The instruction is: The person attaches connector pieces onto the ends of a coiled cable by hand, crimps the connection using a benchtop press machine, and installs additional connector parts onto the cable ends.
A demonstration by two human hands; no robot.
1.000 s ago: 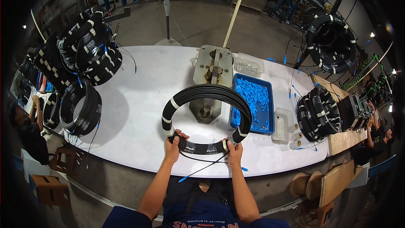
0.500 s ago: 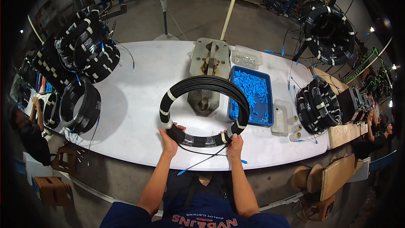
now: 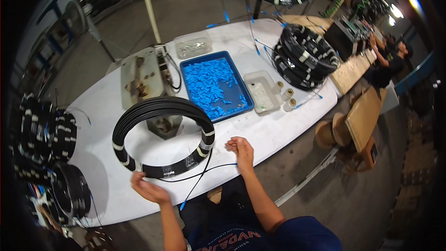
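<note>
A black cable coil [image 3: 160,107] bound with white tape bands is tilted up off the white table [image 3: 102,176], just in front of me. My left hand [image 3: 149,189] grips its bottom edge. My right hand [image 3: 240,152] is off the coil to its right, fingers loosely curled and apart. A thin loose strand [image 3: 204,171] runs from the coil's bottom toward that hand. I cannot tell whether the hand touches it. A second strand with a blue tip [image 3: 183,203] hangs over the table edge.
Behind the coil stand a metal fixture [image 3: 139,76], a blue tray [image 3: 251,104] of small blue pieces and two clear containers [image 3: 261,92]. Stacks of taped coils sit at the right [image 3: 304,58] and left [image 3: 44,135]. Another person [image 3: 390,60] works at far right; stools [image 3: 334,132] stand nearby.
My right hand has let go of the coil and moved off to the right. The left hand keeps hold. The view has swung left, so the table now slants.
</note>
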